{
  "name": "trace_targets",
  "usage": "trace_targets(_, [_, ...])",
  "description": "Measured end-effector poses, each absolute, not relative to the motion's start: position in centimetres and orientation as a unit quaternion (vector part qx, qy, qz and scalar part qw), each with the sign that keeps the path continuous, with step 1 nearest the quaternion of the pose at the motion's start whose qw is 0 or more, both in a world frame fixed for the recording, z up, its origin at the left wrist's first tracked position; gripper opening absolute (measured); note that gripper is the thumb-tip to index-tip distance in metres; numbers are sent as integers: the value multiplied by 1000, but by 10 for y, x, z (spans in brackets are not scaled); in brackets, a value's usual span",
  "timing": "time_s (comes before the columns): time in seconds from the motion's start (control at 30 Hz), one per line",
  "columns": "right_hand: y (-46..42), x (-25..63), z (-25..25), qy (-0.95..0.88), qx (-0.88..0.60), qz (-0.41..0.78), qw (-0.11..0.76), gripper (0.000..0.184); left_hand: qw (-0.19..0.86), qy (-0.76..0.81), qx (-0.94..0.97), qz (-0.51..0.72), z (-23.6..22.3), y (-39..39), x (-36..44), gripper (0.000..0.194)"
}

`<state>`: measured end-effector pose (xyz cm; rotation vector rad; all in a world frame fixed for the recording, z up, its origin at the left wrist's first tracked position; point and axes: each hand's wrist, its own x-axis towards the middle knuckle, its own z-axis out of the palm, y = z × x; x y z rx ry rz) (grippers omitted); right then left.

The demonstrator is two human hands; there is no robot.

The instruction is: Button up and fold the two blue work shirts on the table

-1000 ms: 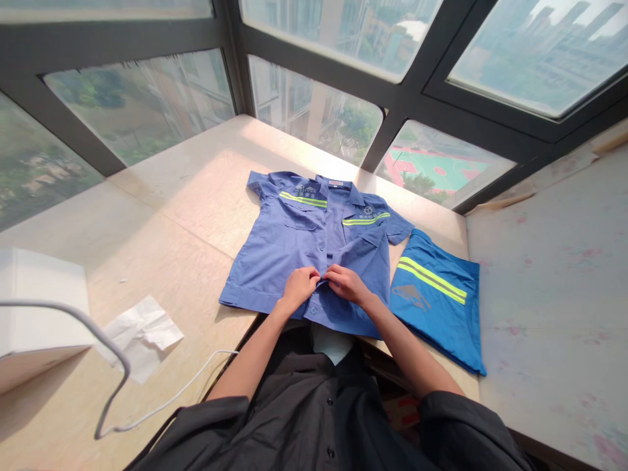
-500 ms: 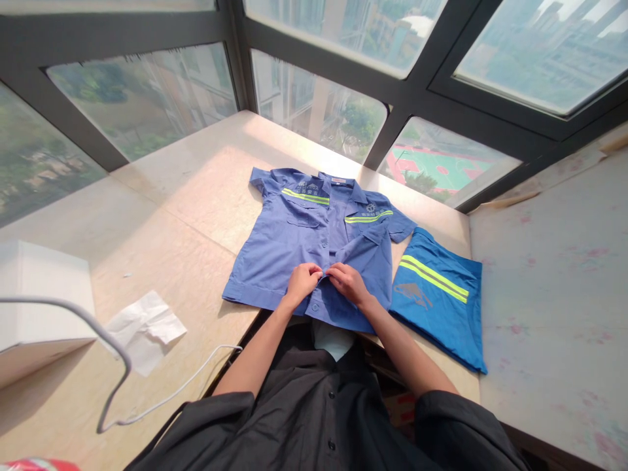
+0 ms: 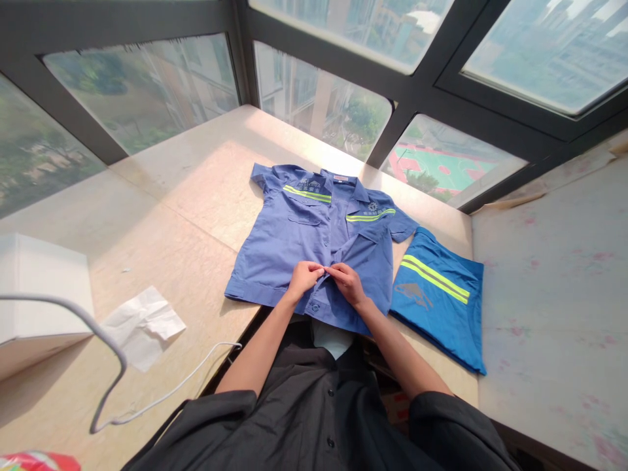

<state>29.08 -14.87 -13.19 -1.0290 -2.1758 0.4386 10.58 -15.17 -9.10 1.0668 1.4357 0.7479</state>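
A blue short-sleeved work shirt [image 3: 289,252] lies spread out, collar away from me, with yellow reflective strips across its chest. Its front hangs a little over the table's near edge. My left hand [image 3: 305,277] pinches the shirt's front opening near the lower end. Right beside it, my right hand [image 3: 346,282] pinches the other side of that opening, and the fingertips of both hands meet. A button [image 3: 315,307] shows below them; whatever lies between the fingertips is hidden. Higher up, the front is unfastened at the collar.
A folded brighter blue garment [image 3: 436,301] with yellow strips lies right of the shirt. On the left are a crumpled white paper [image 3: 144,327], a white box [image 3: 44,288] and a grey cable [image 3: 105,337]. Windows and a papered wall [image 3: 549,294] border the table [image 3: 186,176].
My fingertips have drawn closer together at the shirt's front edge, my right hand shifting slightly left. The view has shifted a little.
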Motion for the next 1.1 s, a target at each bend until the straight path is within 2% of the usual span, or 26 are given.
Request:
trace_targets(0.2, [-148,288,-130,-832,-387,186,352,32,545,610,481,317,-98,-155,108,19])
trace_targets(0.37, [-146,286,-134,-841,-395,178,325,32,465,639,522,322,-102,-160,109,47])
trace_targets(0.63, [-147,284,-132,-849,-390,160,318,31,404,639,576,310,-84,-178,111,37])
trace_targets(0.77, [-147,284,-131,-849,-395,169,306,30,364,646,605,290,-80,-189,118,54])
trace_targets(0.93, [-147,285,-128,-844,-397,178,313,27,316,671,607,285,-90,-192,125,42])
trace_targets(1.1, [-144,286,-124,-839,-385,210,323,21,302,667,613,296,-94,-192,125,41])
